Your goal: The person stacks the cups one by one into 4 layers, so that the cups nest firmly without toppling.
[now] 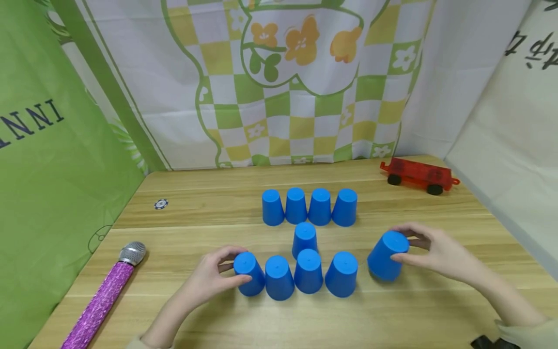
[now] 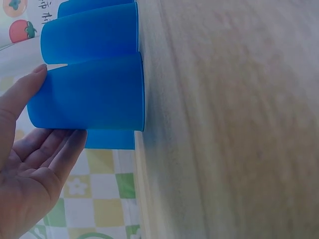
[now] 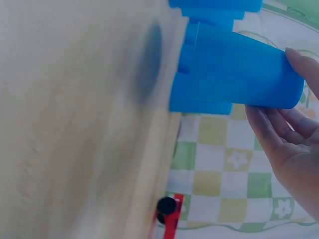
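In the head view my left hand (image 1: 218, 274) holds an upside-down blue plastic cup (image 1: 250, 276) at the left end of the front row, thumb on the near side and fingers on the far side. The left wrist view shows that cup (image 2: 89, 92) with its rim down at the table. To the right, my right hand (image 1: 436, 252) grips another blue cup (image 1: 385, 259) near its base, slightly tilted. In the right wrist view this cup (image 3: 239, 69) hangs above the wood, its shadow apart from it. Between the hands stand three more front-row cups (image 1: 279, 278), mouths down.
A single blue cup (image 1: 304, 237) stands behind the front row, and several more (image 1: 320, 208) form a back row. A red toy wagon (image 1: 418, 175) sits at the back right. On the left lie a glittery purple microphone (image 1: 102, 295) and a poker chip (image 1: 161, 204) on the wooden table (image 1: 209, 198).
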`<act>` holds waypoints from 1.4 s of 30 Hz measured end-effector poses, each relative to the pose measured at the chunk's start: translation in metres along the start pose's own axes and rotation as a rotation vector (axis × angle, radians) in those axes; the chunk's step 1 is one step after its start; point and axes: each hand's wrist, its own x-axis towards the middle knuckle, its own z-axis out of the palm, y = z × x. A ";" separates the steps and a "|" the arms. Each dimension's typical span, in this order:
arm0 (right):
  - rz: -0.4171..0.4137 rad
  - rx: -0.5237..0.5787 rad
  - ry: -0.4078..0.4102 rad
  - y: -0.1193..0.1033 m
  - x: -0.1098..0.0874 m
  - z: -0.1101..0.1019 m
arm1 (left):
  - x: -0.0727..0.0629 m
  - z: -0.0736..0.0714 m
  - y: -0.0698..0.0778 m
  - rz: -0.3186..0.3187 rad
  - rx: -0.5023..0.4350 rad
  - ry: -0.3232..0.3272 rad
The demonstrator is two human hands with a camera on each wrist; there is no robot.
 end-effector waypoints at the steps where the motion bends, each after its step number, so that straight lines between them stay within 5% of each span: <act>1: 0.002 0.000 -0.001 0.000 0.002 -0.003 | 0.000 0.000 0.000 -0.004 -0.001 -0.003; 18: 0.002 -0.124 0.051 -0.012 0.073 -0.038 | -0.002 -0.005 0.001 -0.046 0.003 -0.009; 31: 0.022 -0.091 -0.020 -0.020 0.121 -0.030 | -0.021 -0.028 0.011 -0.011 0.046 0.113; 42: 0.022 -0.069 -0.034 -0.019 0.152 -0.011 | -0.029 -0.041 0.023 -0.024 0.072 0.150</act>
